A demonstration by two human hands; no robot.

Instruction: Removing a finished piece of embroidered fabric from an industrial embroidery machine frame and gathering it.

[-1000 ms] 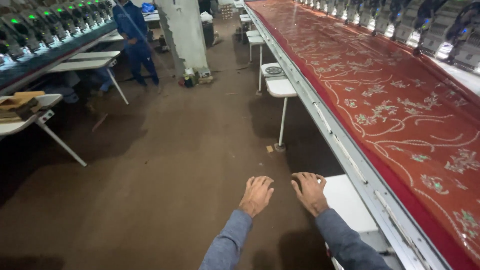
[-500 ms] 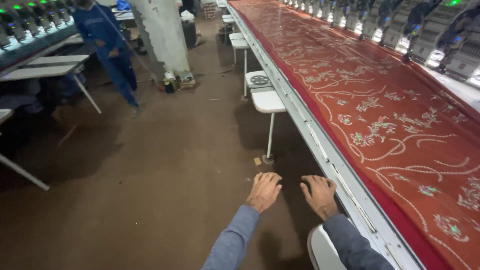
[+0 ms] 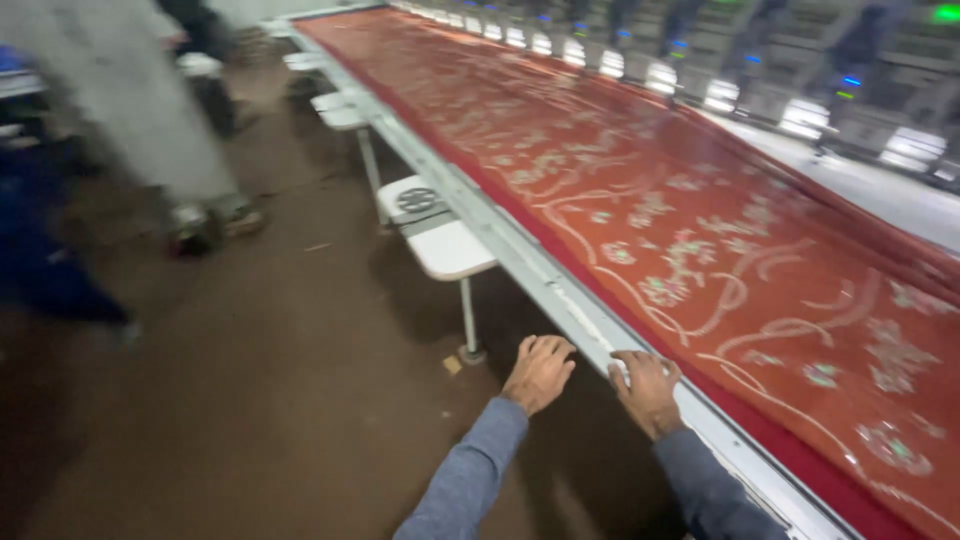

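Both hands are low in the frame at the near edge of the long tabletop: the right hand [image 3: 647, 390] lies flat and released on the pale metal frame rail [image 3: 540, 280], and the left hand [image 3: 540, 372] hangs open just off that edge, gripping nothing. The red embroidered fabric [image 3: 700, 230] fills the right side, running to the upper left. There's lots of bare brown floor [image 3: 280, 380] on the left, with a small white side shelf [image 3: 450, 250] jutting out near centre.

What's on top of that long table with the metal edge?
A long red cloth with pale flower and swirl stitching covers the table. The right hand rests on the metal edge beside it. The tabletop under the cloth is hidden.
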